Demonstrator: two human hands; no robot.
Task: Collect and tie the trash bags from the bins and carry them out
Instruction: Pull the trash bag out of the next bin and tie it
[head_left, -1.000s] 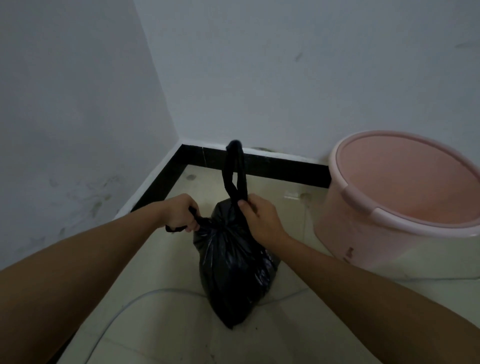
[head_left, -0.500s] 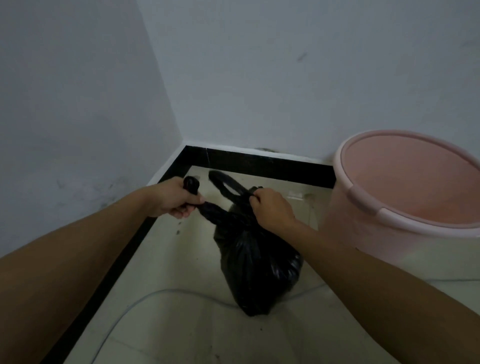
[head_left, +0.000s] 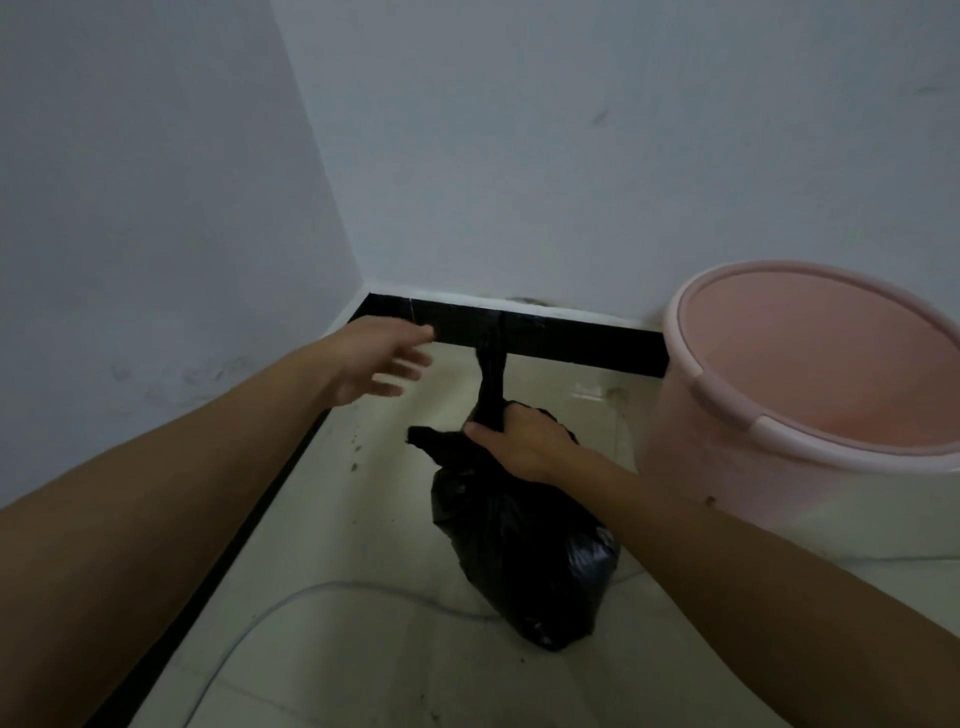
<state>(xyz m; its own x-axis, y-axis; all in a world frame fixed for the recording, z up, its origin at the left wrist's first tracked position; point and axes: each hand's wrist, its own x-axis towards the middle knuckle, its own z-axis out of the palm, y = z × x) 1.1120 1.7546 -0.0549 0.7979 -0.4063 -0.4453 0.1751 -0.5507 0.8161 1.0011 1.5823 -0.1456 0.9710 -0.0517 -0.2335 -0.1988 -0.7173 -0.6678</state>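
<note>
A full black trash bag hangs just above the pale floor tiles in a room corner. My right hand grips its gathered neck, and one black handle strip stands up from the fist while a short end sticks out to the left. My left hand hovers up and left of the bag with fingers spread, touching nothing. A pink plastic bin with no liner in it stands to the right of the bag.
White walls meet in the corner, with a black skirting strip along their base. A thin pale cable curves across the floor under the bag. Small dark specks lie on the tiles by the left wall.
My left hand has let go of the bag's left handle and opened, moving up and away. The right hand keeps its grip and the handle strip now stands upright.
</note>
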